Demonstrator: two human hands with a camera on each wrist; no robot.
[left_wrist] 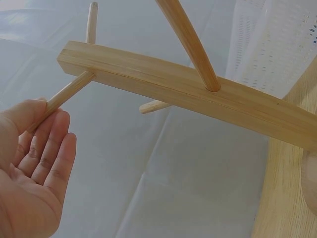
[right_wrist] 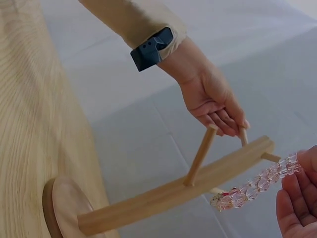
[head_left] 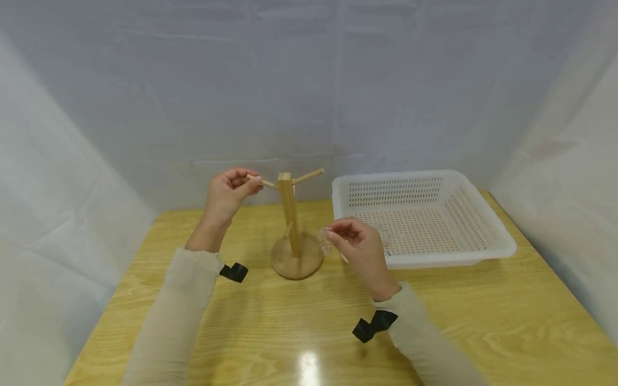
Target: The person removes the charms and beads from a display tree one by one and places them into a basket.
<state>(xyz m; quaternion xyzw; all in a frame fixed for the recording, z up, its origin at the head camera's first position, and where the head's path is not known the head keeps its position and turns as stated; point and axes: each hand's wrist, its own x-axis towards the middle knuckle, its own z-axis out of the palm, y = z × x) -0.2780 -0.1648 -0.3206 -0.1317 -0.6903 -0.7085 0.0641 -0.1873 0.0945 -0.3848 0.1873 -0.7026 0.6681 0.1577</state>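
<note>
A wooden peg stand (head_left: 288,214) with a round base and several angled pegs stands upright on the table. My left hand (head_left: 227,195) pinches the upper left peg (left_wrist: 64,97) near its tip, between thumb and index finger, while the other fingers stay extended. To the right of the post, my right hand (head_left: 358,247) holds a bracelet (right_wrist: 255,186) of clear, pinkish beads by one end, between thumb and fingertips. The bracelet hangs from those fingers, close beside the stand and apart from the upper right peg (head_left: 309,175) in the head view.
A white perforated plastic basket (head_left: 497,236) sits on the wooden table (head_left: 270,332) at the right, just behind my right hand. Small shiny items show inside its near left corner. White sheeting (head_left: 289,80) hangs behind the table and at both sides.
</note>
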